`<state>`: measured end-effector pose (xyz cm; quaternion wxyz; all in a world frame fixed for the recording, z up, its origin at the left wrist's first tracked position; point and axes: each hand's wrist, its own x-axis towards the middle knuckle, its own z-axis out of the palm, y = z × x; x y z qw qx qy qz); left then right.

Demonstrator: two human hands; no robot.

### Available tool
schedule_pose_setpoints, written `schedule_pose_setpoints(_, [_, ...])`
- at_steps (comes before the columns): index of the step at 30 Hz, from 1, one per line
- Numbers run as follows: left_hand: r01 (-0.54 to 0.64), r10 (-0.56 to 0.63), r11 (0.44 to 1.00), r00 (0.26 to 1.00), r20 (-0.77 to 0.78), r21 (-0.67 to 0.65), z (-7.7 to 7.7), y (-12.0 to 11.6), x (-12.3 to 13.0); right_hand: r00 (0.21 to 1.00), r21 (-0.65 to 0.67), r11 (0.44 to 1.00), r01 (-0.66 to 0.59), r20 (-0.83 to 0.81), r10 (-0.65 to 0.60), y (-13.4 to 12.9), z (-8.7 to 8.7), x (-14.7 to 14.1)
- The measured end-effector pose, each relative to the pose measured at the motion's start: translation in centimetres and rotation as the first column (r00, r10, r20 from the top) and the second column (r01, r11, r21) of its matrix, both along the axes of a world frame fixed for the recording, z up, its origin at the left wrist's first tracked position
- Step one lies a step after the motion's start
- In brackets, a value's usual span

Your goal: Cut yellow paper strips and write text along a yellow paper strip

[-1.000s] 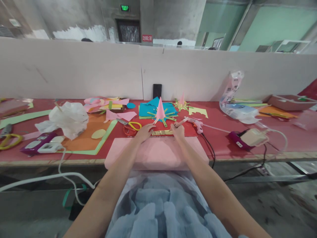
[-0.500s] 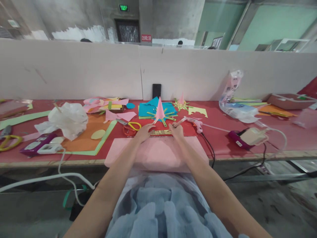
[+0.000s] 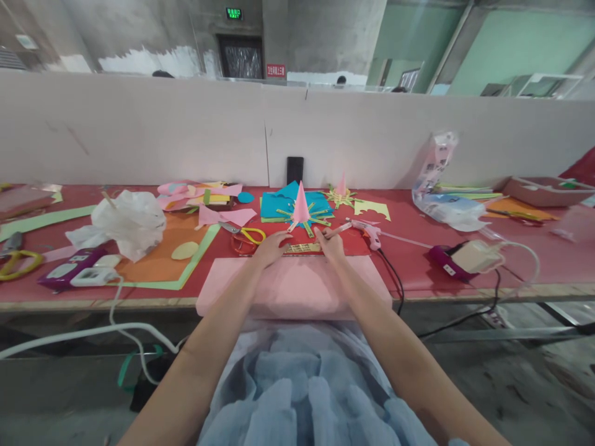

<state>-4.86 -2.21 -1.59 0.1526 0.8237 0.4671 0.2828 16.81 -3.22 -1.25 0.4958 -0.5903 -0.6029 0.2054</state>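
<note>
In front of me a small pale yellow paper strip (image 3: pixel 303 248) with dark marks lies on the red tabletop. My left hand (image 3: pixel 273 248) rests at the strip's left end, its fingers stretched out and holding nothing. On the right side of the strip, my right hand (image 3: pixel 331 244) is closed around a slim pen (image 3: pixel 340 229), whose tip is hidden by the fingers. Just beyond both hands stands a pink paper cone (image 3: pixel 301 207) with green and blue strips (image 3: pixel 320 214) fanning out around its base.
Yellow-handled scissors (image 3: pixel 244 232) lie left of my left hand. A pink glue gun (image 3: pixel 372 235) with a black cord sits at right. Blue sheets (image 3: pixel 274 204), a second cone (image 3: pixel 341 186), a pink pad (image 3: pixel 297 285), a crumpled white bag (image 3: pixel 127 223) and a purple power strip (image 3: pixel 74 272) lie around.
My right hand's fingers have shifted slightly up and left, with the pen still in them. My left hand stays in nearly the same place.
</note>
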Motion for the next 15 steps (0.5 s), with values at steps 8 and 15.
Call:
schedule_pose_setpoints(8, [0.006,-0.006,1.000,1.000,0.004,-0.006,0.06,-0.02,0.01,0.999,0.022,0.999,0.040,-0.024,-0.039,-0.01,-0.04,0.02])
schedule_pose_setpoints(15, [-0.007,0.007,1.000,1.000,-0.009,-0.017,0.05,0.02,0.00,0.988,0.044,0.994,-0.102,-0.114,0.106,-0.51,0.61,-0.72])
